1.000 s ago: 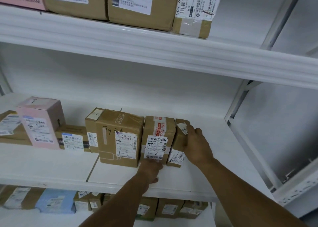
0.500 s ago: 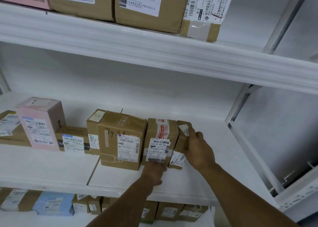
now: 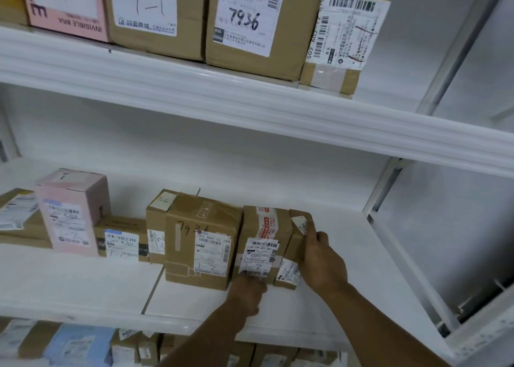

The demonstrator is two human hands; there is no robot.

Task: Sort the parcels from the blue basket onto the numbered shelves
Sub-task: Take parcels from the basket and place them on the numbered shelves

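The person stands at the white middle shelf (image 3: 83,288) with both hands on the row of parcels. The right hand (image 3: 319,258) is wrapped around the small brown box (image 3: 296,244) at the right end of the row, fingers (image 3: 311,227) on its top corner and side. It is gripping that box. The left hand (image 3: 247,294) is curled and pressed against the bottom front of the taped box (image 3: 264,238) next to it, just under its white label. I cannot tell if it is gripping the box or only pushing it.

Both boxes sit on the shelf and touch each other. The taped box also touches the big box marked 7936 (image 3: 200,241) on its left. The labels here say 1-2, so this looks like the right shelf for them.

I think this step is the tidy-up: squeezing the new parcels snug into the line. The blue basket is not in view.

Next, I guess the hands need to let go gently so nothing tips, then go back to the basket for another parcel and read its number.
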